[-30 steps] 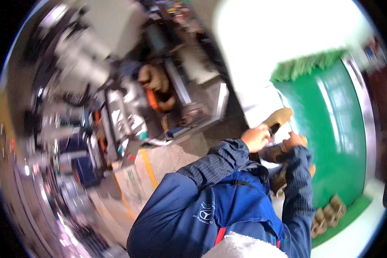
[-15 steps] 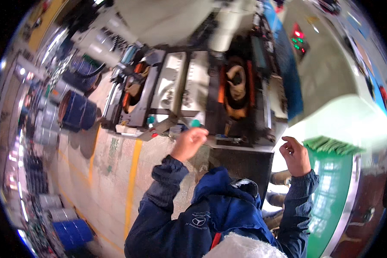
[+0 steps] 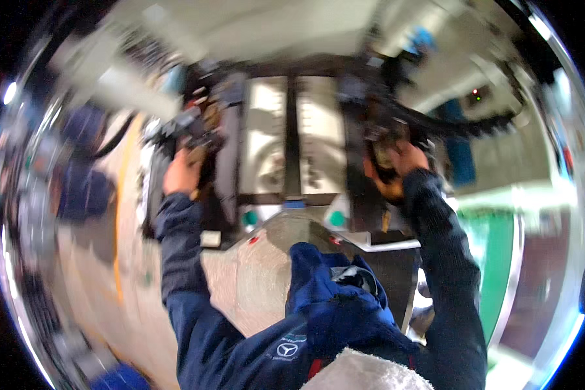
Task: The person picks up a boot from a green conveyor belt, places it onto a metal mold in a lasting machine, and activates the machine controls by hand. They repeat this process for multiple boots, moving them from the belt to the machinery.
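My left hand [image 3: 182, 172] reaches into the left station of a machine, at a tan curved piece [image 3: 196, 156] there. Its fingertips are smeared by motion, so I cannot tell whether it grips the piece. On the other side, my right hand [image 3: 408, 159] is at the right station, beside an orange-edged mould [image 3: 391, 190] with a light tan piece [image 3: 382, 156] in it. Blur hides how its fingers are set. Two white panels [image 3: 264, 136] lie between the stations, with a green round button [image 3: 250, 218] and another green button [image 3: 337, 218] near the front edge.
A dark ribbed hose [image 3: 465, 123] arches over the right station. Blue drums [image 3: 84, 192] stand on the floor at the left. At the right is a green surface [image 3: 487, 260] beside a pale machine housing.
My left hand has moved from the middle front to the left station. The right hand has gone forward and left into the right station. The view has turned and shifted with me.
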Motion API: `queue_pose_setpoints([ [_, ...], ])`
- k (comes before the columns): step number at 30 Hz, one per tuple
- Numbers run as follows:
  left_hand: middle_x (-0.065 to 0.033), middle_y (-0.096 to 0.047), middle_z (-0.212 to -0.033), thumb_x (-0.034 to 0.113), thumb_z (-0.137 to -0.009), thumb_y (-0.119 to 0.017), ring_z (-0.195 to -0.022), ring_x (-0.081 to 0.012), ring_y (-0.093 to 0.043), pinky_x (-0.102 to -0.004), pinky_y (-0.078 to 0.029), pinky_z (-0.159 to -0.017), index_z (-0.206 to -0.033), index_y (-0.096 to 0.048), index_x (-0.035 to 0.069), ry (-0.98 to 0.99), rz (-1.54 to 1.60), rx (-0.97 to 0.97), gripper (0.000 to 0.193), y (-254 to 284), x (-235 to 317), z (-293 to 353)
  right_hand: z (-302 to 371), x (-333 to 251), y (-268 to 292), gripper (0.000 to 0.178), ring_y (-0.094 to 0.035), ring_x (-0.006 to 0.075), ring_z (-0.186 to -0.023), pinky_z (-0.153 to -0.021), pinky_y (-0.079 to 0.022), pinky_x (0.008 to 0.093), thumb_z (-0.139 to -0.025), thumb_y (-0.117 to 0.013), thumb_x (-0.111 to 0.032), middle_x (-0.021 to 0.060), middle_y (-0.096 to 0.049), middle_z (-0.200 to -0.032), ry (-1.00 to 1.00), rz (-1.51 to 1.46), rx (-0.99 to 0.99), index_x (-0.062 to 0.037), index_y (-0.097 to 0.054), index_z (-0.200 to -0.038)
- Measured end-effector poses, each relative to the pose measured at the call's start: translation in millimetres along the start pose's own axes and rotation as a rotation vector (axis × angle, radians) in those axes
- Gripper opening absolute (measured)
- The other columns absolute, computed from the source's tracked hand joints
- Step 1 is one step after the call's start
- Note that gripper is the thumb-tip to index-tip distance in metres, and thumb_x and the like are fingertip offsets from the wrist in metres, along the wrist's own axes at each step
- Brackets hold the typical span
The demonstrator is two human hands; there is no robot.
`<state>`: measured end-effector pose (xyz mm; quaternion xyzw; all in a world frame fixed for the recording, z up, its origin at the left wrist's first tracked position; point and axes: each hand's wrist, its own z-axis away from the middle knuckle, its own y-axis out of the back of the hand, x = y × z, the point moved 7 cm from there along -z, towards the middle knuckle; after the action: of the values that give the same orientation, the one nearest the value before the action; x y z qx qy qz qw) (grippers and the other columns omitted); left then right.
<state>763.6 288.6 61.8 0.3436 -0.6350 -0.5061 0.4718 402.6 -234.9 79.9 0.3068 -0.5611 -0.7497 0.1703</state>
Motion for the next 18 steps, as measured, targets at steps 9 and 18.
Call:
queue_pose_setpoints([
  [9, -0.0139, -0.071, -0.104, 0.025, -0.103, -0.059, -0.093, -0.0249, -0.066, -0.038, -0.054, -0.084, -0.116, -0.066, -0.003, -0.241, 0.216, 0.192, 0.031, 40, -5, -52, 169, 71, 184, 0.031, -0.069, 0.0262, -0.072, -0.069, -0.057, 0.0396, -0.087, -0.072, -0.035, 0.0124, -0.072, -0.081, 0.069, -0.568, 0.422, -0.0079, -0.077, -0.101],
  [18, -0.0143, -0.07, -0.103, 0.025, -0.102, -0.061, -0.092, -0.0253, -0.067, -0.038, -0.056, -0.081, -0.114, -0.066, -0.003, -0.426, 0.298, 0.127, 0.031, -39, 141, 160, 512, 354, 168, 0.028, -0.056, 0.0051, -0.067, -0.061, -0.047, 0.0221, -0.092, -0.076, -0.03, -0.0042, -0.062, -0.078, -0.464, -1.032, 0.707, -0.0032, -0.069, -0.092],
])
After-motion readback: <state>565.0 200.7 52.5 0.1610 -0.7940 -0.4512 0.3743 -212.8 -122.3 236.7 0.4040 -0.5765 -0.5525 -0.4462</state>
